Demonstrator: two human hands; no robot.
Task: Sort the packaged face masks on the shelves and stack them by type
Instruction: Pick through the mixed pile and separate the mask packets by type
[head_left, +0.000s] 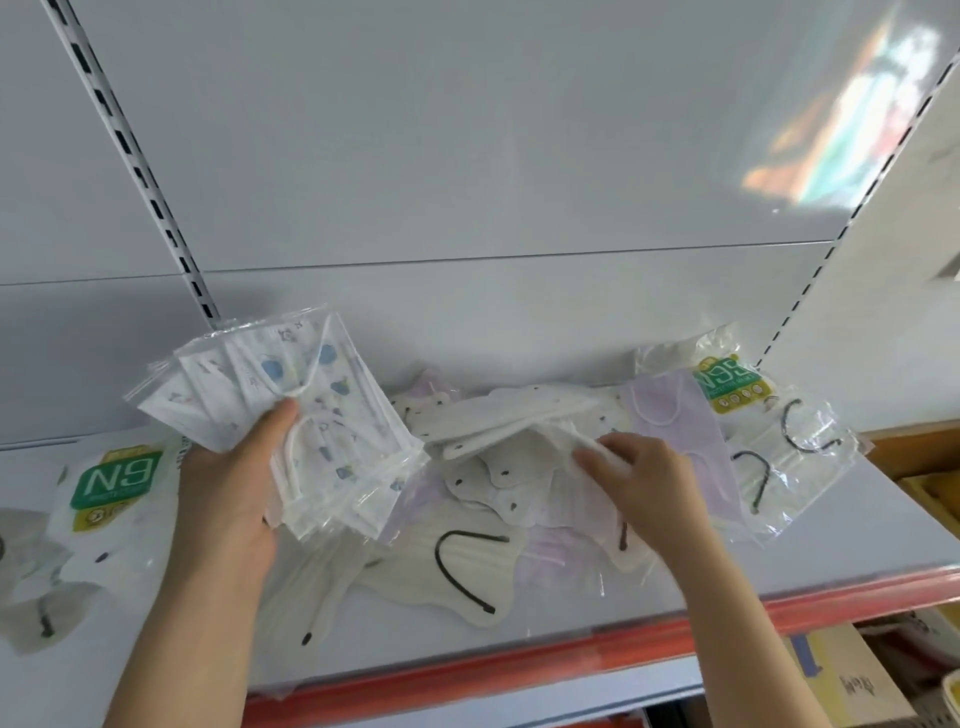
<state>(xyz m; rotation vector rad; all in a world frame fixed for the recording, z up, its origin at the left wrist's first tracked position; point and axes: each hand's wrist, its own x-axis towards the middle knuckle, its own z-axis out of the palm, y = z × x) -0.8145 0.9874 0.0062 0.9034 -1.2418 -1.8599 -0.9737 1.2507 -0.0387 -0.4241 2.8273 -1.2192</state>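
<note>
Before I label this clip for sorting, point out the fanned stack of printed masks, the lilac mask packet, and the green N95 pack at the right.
Printed mask stack (317, 410): head view, on the top packet's patterned front.
Lilac mask packet (670, 410): head view, on its upper face.
Green N95 pack (727, 382): head view, on the green label.

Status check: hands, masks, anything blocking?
Left hand grips fanned printed-mask packets. Right hand pinches a white mask from the mixed pile. Nothing blocking.

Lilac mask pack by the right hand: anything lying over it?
Yes. The right hand pinches a white mask pack overlapping the lilac mask pack's left edge; its right side lies uncovered.
</note>
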